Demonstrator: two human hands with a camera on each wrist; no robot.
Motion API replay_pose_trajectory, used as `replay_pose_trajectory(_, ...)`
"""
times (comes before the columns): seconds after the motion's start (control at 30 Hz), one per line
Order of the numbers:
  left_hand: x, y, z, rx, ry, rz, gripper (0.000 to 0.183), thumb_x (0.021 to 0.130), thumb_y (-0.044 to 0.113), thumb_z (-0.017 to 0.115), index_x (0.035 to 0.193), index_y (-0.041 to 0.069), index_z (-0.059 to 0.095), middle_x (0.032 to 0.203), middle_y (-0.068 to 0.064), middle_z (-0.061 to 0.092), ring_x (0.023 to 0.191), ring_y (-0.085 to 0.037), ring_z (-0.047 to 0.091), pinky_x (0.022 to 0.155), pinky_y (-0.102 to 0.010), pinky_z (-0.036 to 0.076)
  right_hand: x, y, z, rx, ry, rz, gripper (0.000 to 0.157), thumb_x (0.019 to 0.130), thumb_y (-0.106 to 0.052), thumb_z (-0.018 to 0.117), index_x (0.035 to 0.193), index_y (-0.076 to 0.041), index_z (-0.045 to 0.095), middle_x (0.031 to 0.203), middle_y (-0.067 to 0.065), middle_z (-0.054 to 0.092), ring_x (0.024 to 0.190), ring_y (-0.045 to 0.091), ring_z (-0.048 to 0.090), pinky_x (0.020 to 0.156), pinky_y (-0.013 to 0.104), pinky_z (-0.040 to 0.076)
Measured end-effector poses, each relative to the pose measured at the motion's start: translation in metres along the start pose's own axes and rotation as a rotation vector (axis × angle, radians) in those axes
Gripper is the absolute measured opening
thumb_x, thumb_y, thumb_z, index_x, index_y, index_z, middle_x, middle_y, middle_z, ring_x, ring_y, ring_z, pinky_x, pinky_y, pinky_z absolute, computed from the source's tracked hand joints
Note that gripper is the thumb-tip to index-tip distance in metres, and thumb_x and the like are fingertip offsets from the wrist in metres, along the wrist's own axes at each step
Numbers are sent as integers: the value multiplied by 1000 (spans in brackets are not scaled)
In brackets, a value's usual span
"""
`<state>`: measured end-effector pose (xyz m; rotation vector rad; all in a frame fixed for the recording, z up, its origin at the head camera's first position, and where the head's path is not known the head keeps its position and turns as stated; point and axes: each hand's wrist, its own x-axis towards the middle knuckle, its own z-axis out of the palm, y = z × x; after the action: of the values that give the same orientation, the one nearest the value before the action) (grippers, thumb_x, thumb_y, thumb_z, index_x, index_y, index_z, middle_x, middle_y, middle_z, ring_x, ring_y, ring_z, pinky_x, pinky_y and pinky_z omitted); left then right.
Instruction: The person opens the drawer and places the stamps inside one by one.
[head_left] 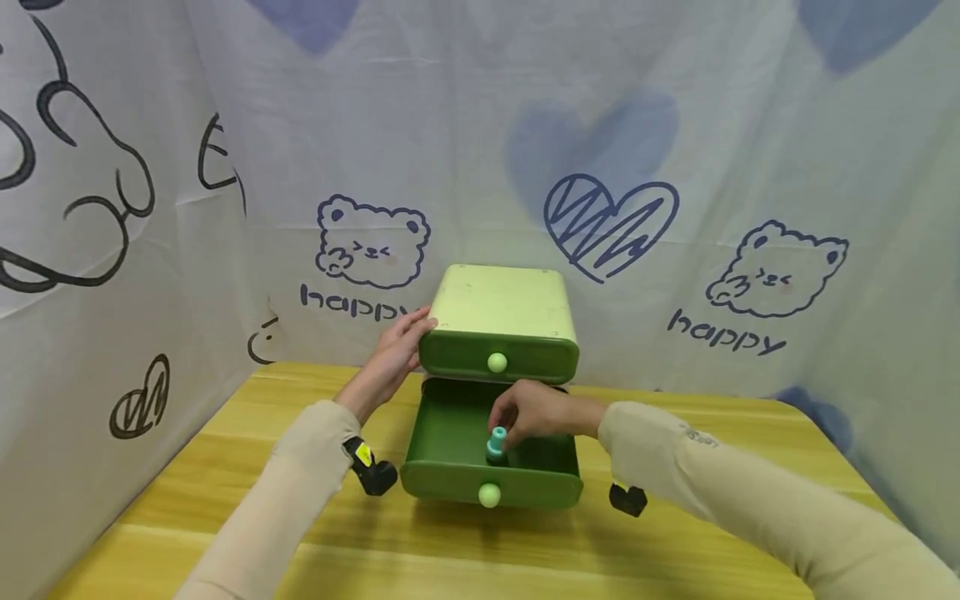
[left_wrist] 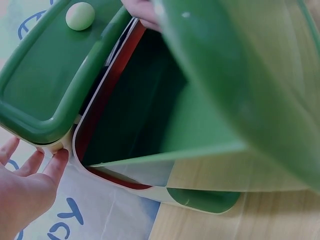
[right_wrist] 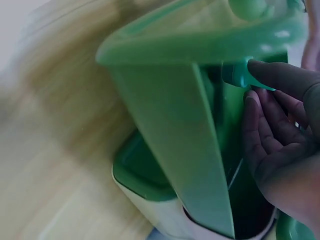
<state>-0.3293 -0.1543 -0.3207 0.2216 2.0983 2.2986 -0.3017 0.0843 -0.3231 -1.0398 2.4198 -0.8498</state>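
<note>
A two-level drawer cabinet (head_left: 502, 300) has a pale yellow-green top and green fronts with round knobs. Its lower drawer (head_left: 448, 421) is pulled out, while the upper drawer (head_left: 461, 354) is closed. My right hand (head_left: 538, 408) reaches into the lower drawer and pinches a small teal piece (head_left: 498, 435), stepped in shape with a narrow top, between thumb and fingers. Behind the drawer front, the teal piece (right_wrist: 239, 74) is partly hidden in the right wrist view. My left hand (head_left: 393, 354) rests its fingertips against the cabinet's left side, fingers spread and slightly bent.
The cabinet stands on a wood-grain table (head_left: 360, 550), near its back edge. A white cloth (head_left: 480, 167) with bear and heart drawings hangs behind and at the sides. A drawer knob (head_left: 489, 496) juts out toward me.
</note>
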Motion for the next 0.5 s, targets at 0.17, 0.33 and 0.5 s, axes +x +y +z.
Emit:
replay_pose_trajectory(0.17, -1, -2, -2, -17, -7, 1, 62, 99, 24, 50, 152, 3, 25, 150, -21, 27, 133, -33, 37, 106, -37, 39, 8, 1, 8, -8, -25, -2, 17, 76, 4, 77, 92, 0, 73, 81, -1, 69, 75, 7, 62, 68, 21, 53)
replay_pose_trajectory(0.33, -2, -2, -3, -19, 7, 0, 61, 99, 24, 50, 152, 4, 26, 149, -21, 28, 132, -33, 39, 106, -38, 40, 14, 2, 8, -19, -60, -19, 17, 77, 3, 77, 94, 0, 73, 83, 0, 69, 76, 6, 62, 68, 21, 53)
replay_pose_trajectory(0.5, -1, -1, -2, -5, 1, 6, 61, 99, 25, 50, 152, 5, 27, 148, -21, 29, 131, -33, 39, 106, -38, 39, 20, 3, 6, 27, -83, -14, 18, 78, 5, 75, 95, 1, 73, 84, 1, 70, 77, 7, 63, 70, 22, 54)
